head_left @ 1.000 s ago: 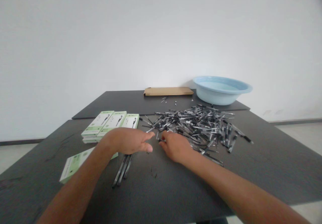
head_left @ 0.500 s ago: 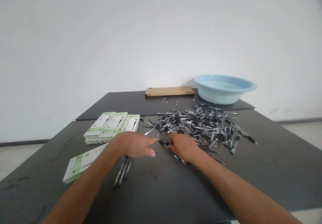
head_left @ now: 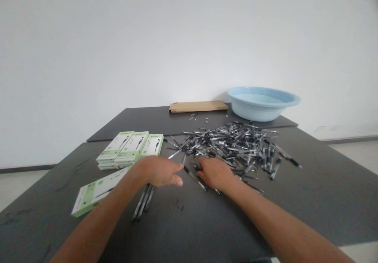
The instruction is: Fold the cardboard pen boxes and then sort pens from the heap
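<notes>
A big pile of black and clear pens lies spread over the dark table. My right hand rests at the pile's near edge, fingers curled on a pen that sticks out towards my left hand. My left hand hovers palm down with fingers stretched out, just above a small bundle of pens laid side by side. The two hands are a short gap apart.
Three green and white boxes lie side by side at the left; another box lies nearer me. At the far edge sit a brown envelope and a light blue basin. A white wall stands behind.
My right hand has slid a little towards the pile and drawn one pen out of it towards me. My left hand has barely moved.
</notes>
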A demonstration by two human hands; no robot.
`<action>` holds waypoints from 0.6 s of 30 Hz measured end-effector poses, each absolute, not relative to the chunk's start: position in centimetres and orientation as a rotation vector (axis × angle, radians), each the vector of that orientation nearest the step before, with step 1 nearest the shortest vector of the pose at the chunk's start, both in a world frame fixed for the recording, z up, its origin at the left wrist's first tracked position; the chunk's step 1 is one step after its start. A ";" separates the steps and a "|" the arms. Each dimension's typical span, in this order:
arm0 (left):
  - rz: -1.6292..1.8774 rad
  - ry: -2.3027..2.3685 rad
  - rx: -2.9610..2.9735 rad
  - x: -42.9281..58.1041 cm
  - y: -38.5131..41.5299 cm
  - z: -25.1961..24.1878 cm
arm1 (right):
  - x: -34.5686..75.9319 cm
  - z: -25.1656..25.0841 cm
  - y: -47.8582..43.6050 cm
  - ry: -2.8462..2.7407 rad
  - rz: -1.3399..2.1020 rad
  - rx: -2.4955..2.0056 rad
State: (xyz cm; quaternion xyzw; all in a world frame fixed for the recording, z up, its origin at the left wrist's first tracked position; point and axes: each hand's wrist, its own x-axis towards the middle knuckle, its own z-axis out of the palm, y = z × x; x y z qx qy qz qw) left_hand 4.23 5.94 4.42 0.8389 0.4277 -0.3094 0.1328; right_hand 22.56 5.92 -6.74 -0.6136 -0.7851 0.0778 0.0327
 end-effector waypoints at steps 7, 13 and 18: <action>-0.917 1.258 2.445 4.4 6.0 4.3 | 22.5 -6.4 5.6 -2.463 0.252 -1.910; -0.923 1.240 2.456 4.7 5.9 4.3 | 22.1 -6.5 5.4 -2.465 0.217 -1.907; -0.918 1.214 2.460 4.8 5.6 4.6 | 22.8 -5.7 6.3 -2.301 0.231 -1.976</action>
